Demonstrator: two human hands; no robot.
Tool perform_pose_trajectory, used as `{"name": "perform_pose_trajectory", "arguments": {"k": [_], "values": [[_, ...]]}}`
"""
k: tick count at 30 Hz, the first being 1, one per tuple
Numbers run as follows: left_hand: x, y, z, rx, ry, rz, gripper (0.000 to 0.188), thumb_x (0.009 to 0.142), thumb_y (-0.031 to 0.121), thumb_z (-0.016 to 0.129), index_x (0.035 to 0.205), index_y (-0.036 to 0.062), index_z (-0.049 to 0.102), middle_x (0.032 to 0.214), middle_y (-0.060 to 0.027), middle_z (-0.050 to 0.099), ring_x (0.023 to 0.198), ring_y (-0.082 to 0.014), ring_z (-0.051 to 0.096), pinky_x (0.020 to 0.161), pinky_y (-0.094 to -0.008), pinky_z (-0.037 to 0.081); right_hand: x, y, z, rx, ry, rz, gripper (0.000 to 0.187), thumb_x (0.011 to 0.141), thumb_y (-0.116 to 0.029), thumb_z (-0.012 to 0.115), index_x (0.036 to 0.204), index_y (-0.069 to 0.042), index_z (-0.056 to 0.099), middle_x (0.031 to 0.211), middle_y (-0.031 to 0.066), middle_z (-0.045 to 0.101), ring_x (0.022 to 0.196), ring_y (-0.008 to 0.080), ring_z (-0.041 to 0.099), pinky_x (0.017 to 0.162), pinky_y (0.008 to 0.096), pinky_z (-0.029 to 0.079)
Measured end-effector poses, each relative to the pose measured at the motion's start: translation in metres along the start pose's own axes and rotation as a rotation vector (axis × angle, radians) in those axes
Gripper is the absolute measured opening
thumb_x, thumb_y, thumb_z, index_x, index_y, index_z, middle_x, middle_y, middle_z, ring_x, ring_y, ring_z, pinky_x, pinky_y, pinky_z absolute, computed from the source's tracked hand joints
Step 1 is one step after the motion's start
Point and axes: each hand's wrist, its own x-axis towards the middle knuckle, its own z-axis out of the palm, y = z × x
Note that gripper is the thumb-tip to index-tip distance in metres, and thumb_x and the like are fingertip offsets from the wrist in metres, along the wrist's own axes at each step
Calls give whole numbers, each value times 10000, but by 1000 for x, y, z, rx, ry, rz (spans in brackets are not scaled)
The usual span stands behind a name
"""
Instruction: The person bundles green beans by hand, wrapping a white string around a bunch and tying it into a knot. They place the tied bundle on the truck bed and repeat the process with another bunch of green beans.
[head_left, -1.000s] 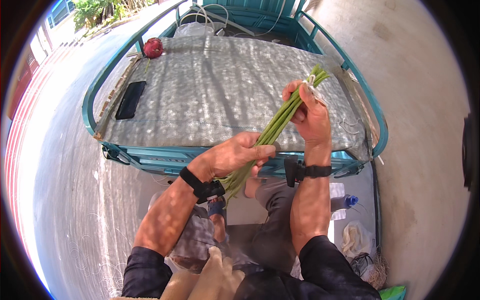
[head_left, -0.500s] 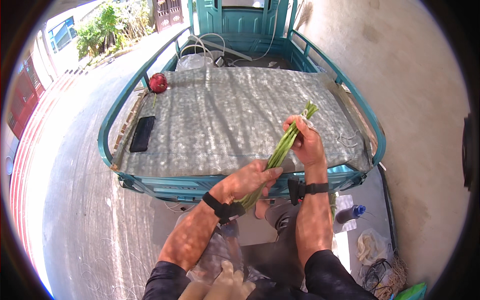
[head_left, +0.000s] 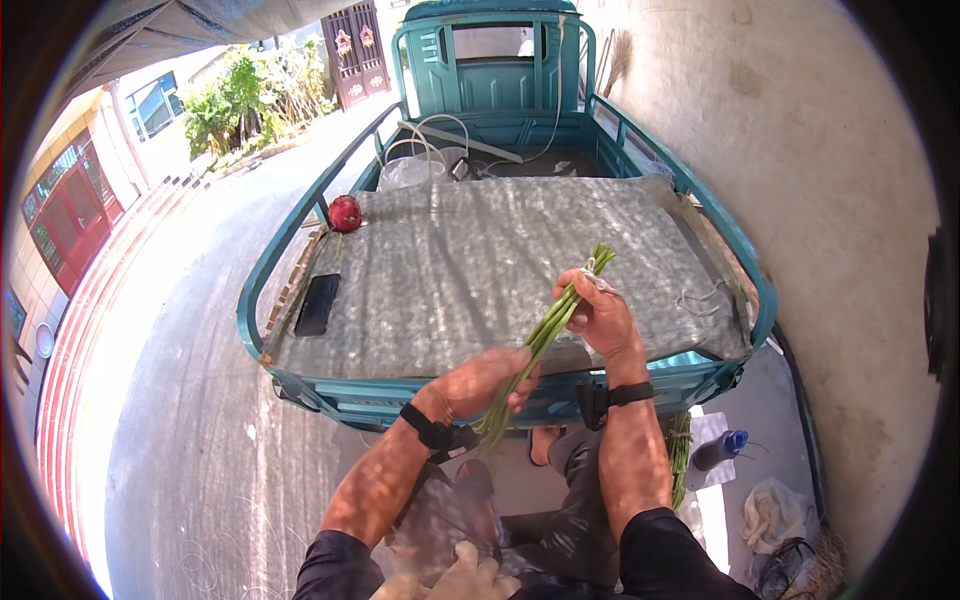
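Note:
A bundle of long, thin green beans [head_left: 545, 330] slants in front of me over the near edge of the cargo bed. My right hand [head_left: 603, 318] is closed round its upper end, thumb and fingers pinching by a white tie [head_left: 597, 270]. Lower down, my left hand [head_left: 488, 382] curls its fingers around the stalks and is slightly blurred. The loose ends hang below it, smeared by motion. Both wrists wear black straps, each with a small black device.
A grey woven sheet [head_left: 450, 270] covers the teal cargo bed, holding a phone [head_left: 317, 305], a red dragon fruit [head_left: 345, 213] and thin string [head_left: 700, 298]. Below right are another green bunch [head_left: 679, 460], a dark bottle [head_left: 720, 450] and a pale bag [head_left: 773, 515]. A wall [head_left: 840, 250] rises at right.
The whole view has tilted up, so the truck bed sits lower in the picture. My left hand has shifted its hold on the bundle, whose lower ends now swing freer; the right hand keeps its grip.

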Motion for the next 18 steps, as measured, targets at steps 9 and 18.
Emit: {"name": "perform_pose_trajectory", "arguments": {"k": [9,18], "values": [[15,-27,-25,128,211,-40,452,1064,518,551,905,95,554,769,21,492,651,-101,487,637,-304,467,27,30,7,121,95,-58,342,1041,-285,662,1219,6,635,1046,79,702,667,66,575,648,256,520],[35,-47,-51,-359,605,-47,272,1025,336,622,983,71,581,789,-8,563,613,-129,554,517,-318,500,19,65,-12,-1311,296,-324,203,889,-180,728,1010,-17,735,1004,191,747,881,333,728,763,417,583]]}}
